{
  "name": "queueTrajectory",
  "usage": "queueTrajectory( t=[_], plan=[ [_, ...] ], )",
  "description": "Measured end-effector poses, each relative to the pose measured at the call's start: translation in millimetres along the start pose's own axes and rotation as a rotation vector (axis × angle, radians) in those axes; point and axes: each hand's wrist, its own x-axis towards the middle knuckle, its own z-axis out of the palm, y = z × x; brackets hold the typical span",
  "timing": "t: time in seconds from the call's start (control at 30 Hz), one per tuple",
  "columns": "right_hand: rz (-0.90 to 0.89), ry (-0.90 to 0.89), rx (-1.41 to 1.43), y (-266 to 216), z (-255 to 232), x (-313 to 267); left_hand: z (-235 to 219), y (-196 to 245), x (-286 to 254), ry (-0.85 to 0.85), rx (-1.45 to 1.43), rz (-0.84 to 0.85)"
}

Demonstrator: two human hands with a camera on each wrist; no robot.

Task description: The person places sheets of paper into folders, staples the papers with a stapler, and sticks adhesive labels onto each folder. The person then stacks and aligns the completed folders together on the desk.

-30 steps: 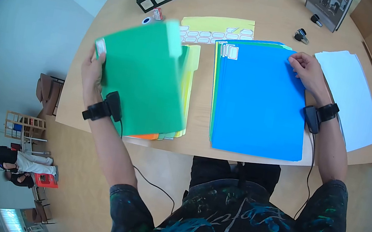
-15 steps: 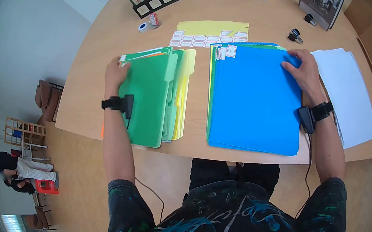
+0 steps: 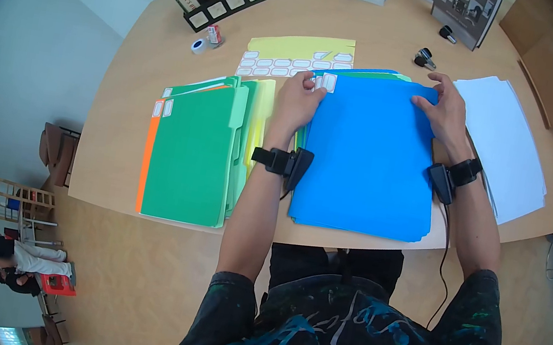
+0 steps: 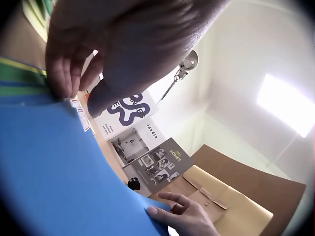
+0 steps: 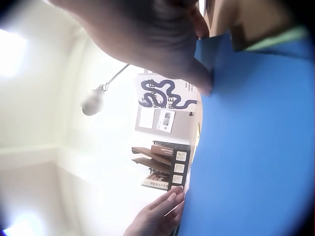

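Note:
A stack of file folders with a blue folder (image 3: 369, 162) on top lies in front of me on the table. My left hand (image 3: 295, 106) is at its top left corner, thumb by the white labels (image 3: 329, 83), fingers curled at the edge. At the top right corner my right hand (image 3: 449, 117) grips the blue folder, its thumb on the blue face in the right wrist view. Green and yellow edges show under the blue. To the left lies a second stack, with a green folder (image 3: 191, 158) uppermost and an orange folder (image 3: 147, 165) peeking out.
Behind the stacks lies a label sheet (image 3: 283, 64) on yellow paper. White paper (image 3: 500, 144) lies on the right. A book holder (image 3: 220, 6), a tape roll (image 3: 198, 45), black clips (image 3: 424, 58) and standing books (image 3: 464, 14) are farther back.
My left hand laid the green folder on the left stack, let go and moved right to the blue folder's top left corner. My right hand stayed at the blue folder's top right corner.

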Motion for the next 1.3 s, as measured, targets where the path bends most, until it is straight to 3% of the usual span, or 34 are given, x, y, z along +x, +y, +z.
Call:
queueTrajectory(
  t=[0.17, 0.23, 0.33, 0.5, 0.63, 0.7, 0.77, 0.83, 0.87, 0.93, 0.97, 1.0, 1.07, 1.13, 1.2, 1.3],
  plan=[
    [0.02, -0.156, 0.361, 12.9, 1.9, 9.8, -1.7, -10.9, -0.7, -0.021, -0.374, -0.016],
    [0.025, -0.272, 0.641, 7.3, -5.4, 7.1, -1.8, -12.9, 0.4, -0.011, -0.49, -0.048],
    [0.049, -0.325, 0.771, 3.9, -9.2, 5.7, -3.6, -6.5, -0.8, 0.032, -0.5, 0.091],
    [0.092, -0.255, 0.688, -3.2, -5.0, 0.7, -4.2, -0.5, -4.9, -0.111, -0.261, 0.161],
    [0.042, -0.198, 0.654, 1.7, -1.5, 2.6, 0.4, 0.9, -6.2, -0.081, -0.161, 0.268],
    [0.043, -0.191, 0.656, 1.9, 0.1, 1.8, 1.8, 1.9, -7.3, 0.019, -0.047, 0.436],
    [0.045, -0.181, 0.652, 2.3, -0.9, 3.3, 1.8, 2.2, -8.0, 0.014, -0.152, 0.406],
    [0.193, -0.2, 0.858, 5.2, -4.9, 5.9, 4.6, -1.2, -7.0, -0.001, -0.262, 0.378],
    [0.196, -0.195, 0.851, 7.3, -11.2, 7.4, 5.2, -3.1, -6.5, -0.02, -0.299, 0.281],
    [0.187, -0.019, 0.809, 8.1, -26.5, 13.1, 3.7, -4.5, -4.7, -0.042, -0.34, 0.183],
    [0.138, 0.062, 0.657, 24.2, -26.2, 19.0, 2.2, -5.3, -3.2, -0.044, -0.416, 0.133],
    [0.139, 0.064, 0.653, 37.2, -26.0, 20.6, 1.3, -3.1, -2.6, -0.046, -0.491, 0.083],
    [-0.002, 0.365, -0.11, 57.0, -27.4, 20.8, -2.6, 3.1, -5.6, -0.065, -0.622, 0.03],
    [0.101, 0.271, -0.245, 60.5, -31.4, 19.1, -7.6, -6.3, -1.1, -0.14, -0.698, 0.025],
    [0.244, 0.027, -0.505, 57.4, -33.2, 17.3, -1.3, -5.2, -0.5, -0.121, -0.855, 0.045],
    [0.359, -0.129, -0.42, 44.8, -44.6, 17.1, -4.6, 4.6, -6.1, -0.105, -1.072, 0.016]
  ],
)
